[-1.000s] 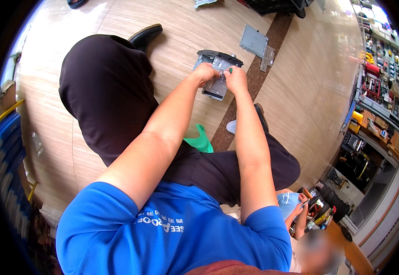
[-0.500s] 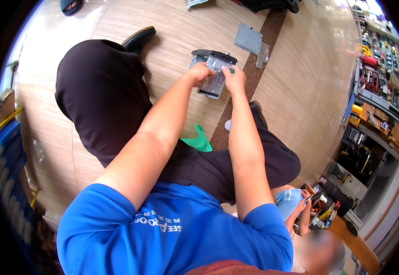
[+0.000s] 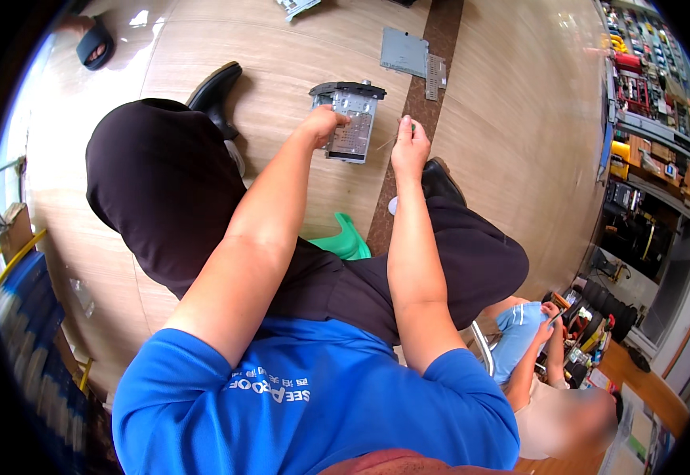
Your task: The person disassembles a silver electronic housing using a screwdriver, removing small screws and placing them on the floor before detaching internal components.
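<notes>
A silver metal box with a curved black front panel, looking like a car stereo, is between my feet at the top centre. My left hand grips its left side, the thumb or a finger lying over the perforated top. Just right of the box and apart from it, my right hand is closed round a slim screwdriver. A bit of its green handle shows, and its thin shaft slants down toward the box; the tip is too fine to make out.
Beyond the box lie a grey metal plate and a perforated strip. A green curved piece is by my lap. Another person sits behind at right; a sandalled foot is at upper left. Stocked shelves line the right.
My right hand with the screwdriver has lifted away from the box to the right. My left hand stays on the box. The whole view has shifted slightly.
</notes>
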A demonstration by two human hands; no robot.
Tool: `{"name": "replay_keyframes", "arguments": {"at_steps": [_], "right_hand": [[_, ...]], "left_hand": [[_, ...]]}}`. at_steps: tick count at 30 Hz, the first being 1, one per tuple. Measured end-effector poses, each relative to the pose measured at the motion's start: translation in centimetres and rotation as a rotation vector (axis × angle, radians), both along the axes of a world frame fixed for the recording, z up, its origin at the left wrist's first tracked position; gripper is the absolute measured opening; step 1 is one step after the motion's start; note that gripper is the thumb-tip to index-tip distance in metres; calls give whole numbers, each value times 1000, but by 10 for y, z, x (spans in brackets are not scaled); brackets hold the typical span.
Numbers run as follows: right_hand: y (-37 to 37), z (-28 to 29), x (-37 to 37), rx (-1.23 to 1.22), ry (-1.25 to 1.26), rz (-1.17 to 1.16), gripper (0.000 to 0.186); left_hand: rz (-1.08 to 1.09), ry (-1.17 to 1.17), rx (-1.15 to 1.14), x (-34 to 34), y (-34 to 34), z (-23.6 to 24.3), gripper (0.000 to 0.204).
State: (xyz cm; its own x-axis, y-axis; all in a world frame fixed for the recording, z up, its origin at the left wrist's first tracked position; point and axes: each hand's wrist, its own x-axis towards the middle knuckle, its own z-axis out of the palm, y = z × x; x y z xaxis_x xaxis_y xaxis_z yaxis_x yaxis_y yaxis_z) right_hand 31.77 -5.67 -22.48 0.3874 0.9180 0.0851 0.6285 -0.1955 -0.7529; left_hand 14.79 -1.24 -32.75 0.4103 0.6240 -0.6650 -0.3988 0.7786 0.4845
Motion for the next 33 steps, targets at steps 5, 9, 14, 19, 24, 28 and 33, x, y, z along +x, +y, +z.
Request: {"name": "replay_keyframes", "arguments": {"at_steps": [5,9,14,19,24,28,33], "right_hand": [[-5,7,-11,60,-4,-4,27],[-10,1,-13,-34,296,-15,23],[-16,-21,-16,105,-1,124,18],[-15,-12,-11,127,-110,155,19],[-15,3,-16,-17,-32,147,20],[-11,6,-22,-30,65,106,22],[-11,16,-37,-4,-44,189,20]], "left_hand": [[-28,-1,-8,-3,1,0,21],[-12,22,0,3,2,9,27],[41,213,79,9,1,8,36],[49,320,132,11,0,7,40],[69,316,83,11,-3,7,36],[61,75,102,3,-3,7,31],[34,62,74,-2,-5,8,25]]}}
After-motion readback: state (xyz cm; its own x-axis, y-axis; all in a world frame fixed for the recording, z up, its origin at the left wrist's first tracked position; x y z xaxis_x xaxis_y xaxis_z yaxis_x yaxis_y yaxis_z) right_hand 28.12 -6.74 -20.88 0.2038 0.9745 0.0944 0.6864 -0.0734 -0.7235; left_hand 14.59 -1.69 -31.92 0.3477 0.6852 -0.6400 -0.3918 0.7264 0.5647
